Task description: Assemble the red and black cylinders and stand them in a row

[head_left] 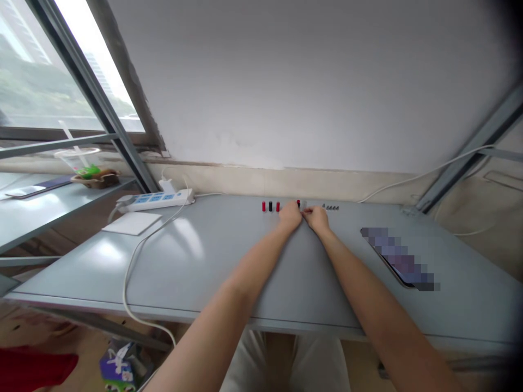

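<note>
Both my hands meet near the back edge of the grey table (pixel 229 272). My left hand (pixel 290 214) is closed, and a small black and red piece (pixel 298 204) shows at its fingertips. Close beside it on the right, my right hand (pixel 317 218) has its fingers pinched together; what they hold, if anything, is too small to make out. Left of my hands stand a red cylinder (pixel 263 206), a black cylinder (pixel 270 206) and another red cylinder (pixel 278 207). Several small dark pieces (pixel 332 208) lie in a row to the right.
A white power strip (pixel 157 201) and a flat white square (pixel 132 223) are at the left, with a white cable (pixel 133 256) running over the front edge. A phone-like device (pixel 394 256) lies at the right. Metal posts and a wall border the table.
</note>
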Action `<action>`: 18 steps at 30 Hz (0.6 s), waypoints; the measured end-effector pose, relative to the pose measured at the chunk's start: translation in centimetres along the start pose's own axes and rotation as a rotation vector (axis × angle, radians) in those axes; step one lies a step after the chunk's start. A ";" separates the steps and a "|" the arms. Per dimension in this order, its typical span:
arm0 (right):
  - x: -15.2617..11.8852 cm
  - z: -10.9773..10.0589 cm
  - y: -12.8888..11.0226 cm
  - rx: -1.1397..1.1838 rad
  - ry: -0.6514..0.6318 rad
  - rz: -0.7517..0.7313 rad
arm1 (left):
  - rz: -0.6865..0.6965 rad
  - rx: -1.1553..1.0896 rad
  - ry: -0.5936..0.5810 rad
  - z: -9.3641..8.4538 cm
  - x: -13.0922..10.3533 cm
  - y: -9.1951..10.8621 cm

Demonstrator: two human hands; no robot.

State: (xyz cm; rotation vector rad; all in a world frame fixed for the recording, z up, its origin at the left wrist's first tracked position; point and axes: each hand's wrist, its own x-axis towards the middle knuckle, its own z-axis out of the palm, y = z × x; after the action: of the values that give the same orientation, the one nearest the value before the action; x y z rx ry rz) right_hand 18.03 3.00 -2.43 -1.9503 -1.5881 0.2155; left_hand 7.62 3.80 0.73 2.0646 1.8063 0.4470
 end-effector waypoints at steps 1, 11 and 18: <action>0.0 0.0 0.0 -0.001 -0.001 0.002 | -0.001 -0.006 0.003 0.0 0.1 0.0; 0.1 -0.1 0.0 0.008 -0.003 -0.008 | 0.001 -0.033 0.043 0.2 0.3 0.1; 0.0 -0.1 -0.1 0.014 0.001 -0.002 | 0.028 -0.007 0.041 -0.1 0.0 0.1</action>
State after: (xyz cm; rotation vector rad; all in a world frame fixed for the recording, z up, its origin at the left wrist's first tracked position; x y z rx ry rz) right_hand 18.02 2.95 -2.29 -1.9381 -1.5842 0.2240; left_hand 7.68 3.81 0.90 2.0931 1.7985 0.5061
